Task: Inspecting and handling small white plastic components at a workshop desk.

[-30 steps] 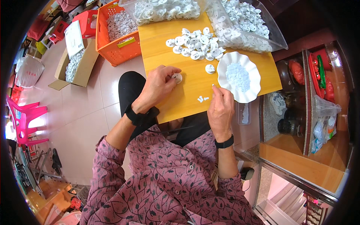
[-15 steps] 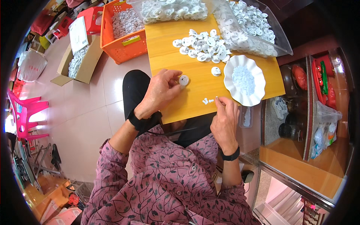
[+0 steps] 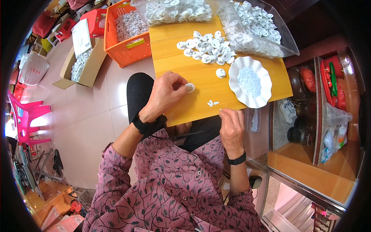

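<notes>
Between the thumb and fingers of my left hand (image 3: 167, 92) is a round white plastic disc (image 3: 191, 88), held just over the wooden table (image 3: 174, 110). My right hand (image 3: 232, 129) is closed in a pinch at the table's near edge, with a tiny white plastic piece (image 3: 220, 110) at its fingertips. A few similar small white pieces (image 3: 211, 103) lie on the wood just beyond that hand. One white round part (image 3: 220, 73) rests alone farther back, in front of a loose heap of such parts (image 3: 208, 47).
A white scalloped dish (image 3: 233, 79) of tiny pale pieces stands at the right. Clear bags of white parts (image 3: 177, 13) and a clear plastic bin (image 3: 292, 49) line the back. On the floor at left are an orange crate (image 3: 127, 49), a cardboard box (image 3: 92, 67) and a pink stool (image 3: 33, 112).
My right hand has drawn back toward me, away from the small loose pieces, still pinching. The disc in my left hand has turned and shows less of its face.
</notes>
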`<state>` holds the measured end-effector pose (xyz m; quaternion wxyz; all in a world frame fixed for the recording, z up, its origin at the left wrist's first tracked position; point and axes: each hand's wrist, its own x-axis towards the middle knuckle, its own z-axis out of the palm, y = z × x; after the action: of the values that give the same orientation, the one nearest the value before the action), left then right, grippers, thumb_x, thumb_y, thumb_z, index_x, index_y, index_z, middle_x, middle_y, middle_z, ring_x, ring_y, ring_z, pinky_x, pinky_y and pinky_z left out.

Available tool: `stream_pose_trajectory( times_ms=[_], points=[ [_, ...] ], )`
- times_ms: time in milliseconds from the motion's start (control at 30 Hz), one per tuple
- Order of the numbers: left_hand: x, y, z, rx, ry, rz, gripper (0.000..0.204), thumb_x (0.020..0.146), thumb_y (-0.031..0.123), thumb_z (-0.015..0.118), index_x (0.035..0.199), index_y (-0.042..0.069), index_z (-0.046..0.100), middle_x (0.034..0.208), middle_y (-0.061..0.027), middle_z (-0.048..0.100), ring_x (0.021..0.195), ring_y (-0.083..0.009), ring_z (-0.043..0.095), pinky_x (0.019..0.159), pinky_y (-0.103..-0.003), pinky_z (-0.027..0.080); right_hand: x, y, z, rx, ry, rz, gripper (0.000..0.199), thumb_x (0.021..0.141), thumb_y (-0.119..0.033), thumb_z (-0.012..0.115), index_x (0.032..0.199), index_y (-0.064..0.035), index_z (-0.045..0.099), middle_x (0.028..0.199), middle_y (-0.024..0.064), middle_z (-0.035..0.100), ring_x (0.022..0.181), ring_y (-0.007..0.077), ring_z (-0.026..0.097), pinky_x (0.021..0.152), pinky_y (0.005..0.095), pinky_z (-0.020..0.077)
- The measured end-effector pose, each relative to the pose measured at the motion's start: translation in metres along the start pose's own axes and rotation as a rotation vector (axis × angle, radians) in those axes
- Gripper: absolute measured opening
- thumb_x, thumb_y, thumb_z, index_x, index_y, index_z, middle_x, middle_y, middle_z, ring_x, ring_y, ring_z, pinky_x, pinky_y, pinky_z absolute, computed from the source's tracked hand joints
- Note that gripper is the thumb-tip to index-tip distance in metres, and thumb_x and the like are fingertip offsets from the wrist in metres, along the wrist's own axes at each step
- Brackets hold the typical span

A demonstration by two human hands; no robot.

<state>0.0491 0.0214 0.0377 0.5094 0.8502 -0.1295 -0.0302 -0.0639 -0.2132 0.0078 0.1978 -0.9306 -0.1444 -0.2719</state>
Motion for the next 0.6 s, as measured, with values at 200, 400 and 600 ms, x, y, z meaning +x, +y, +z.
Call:
stream_pose_trajectory(
  times_ms=[200, 400, 600],
  points=[
    [-0.018, 0.006, 0.003, -0.542, -0.129, -0.194, 0.018, 0.084, 0.012, 0.079, 0.088, 0.0, 0.066, 0.111, -0.0092, 0.065, 0.082, -0.0107, 0.065, 0.076, -0.023, 0.053, 0.004, -0.013, -0.006, 0.139, 0.039, 0.159, 0.011, 0.084, 0.005, 0.066, 0.094, 0.0011, 0.063, 0.096, 0.0132, 0.062, 0.088, 0.0303, 0.061, 0.077, 0.0391, 0.0507],
    [-0.034, 0.015, 0.016, -1.01, -0.225, -0.352, 0.012, 0.089, 0.005, 0.073, 0.094, -0.003, 0.065, 0.113, -0.0104, 0.062, 0.093, -0.0187, 0.068, 0.086, -0.032, 0.06, 0.029, -0.049, -0.018, 0.587, 0.025, 0.435, 0.007, 0.091, 0.0, 0.066, 0.098, 0.0004, 0.063, 0.095, 0.0125, 0.063, 0.083, 0.0243, 0.064, 0.073, 0.0321, 0.052],
    [-0.042, 0.015, 0.026, -1.122, -0.226, -0.247, 0.014, 0.09, 0.005, 0.072, 0.1, -0.002, 0.065, 0.111, -0.0097, 0.062, 0.097, -0.0178, 0.067, 0.087, -0.032, 0.059, 0.039, -0.061, -0.006, 0.829, 0.084, 0.55, 0.008, 0.092, -0.001, 0.067, 0.099, 0.0013, 0.064, 0.095, 0.0096, 0.063, 0.081, 0.0163, 0.062, 0.071, 0.028, 0.0515]
  ],
)
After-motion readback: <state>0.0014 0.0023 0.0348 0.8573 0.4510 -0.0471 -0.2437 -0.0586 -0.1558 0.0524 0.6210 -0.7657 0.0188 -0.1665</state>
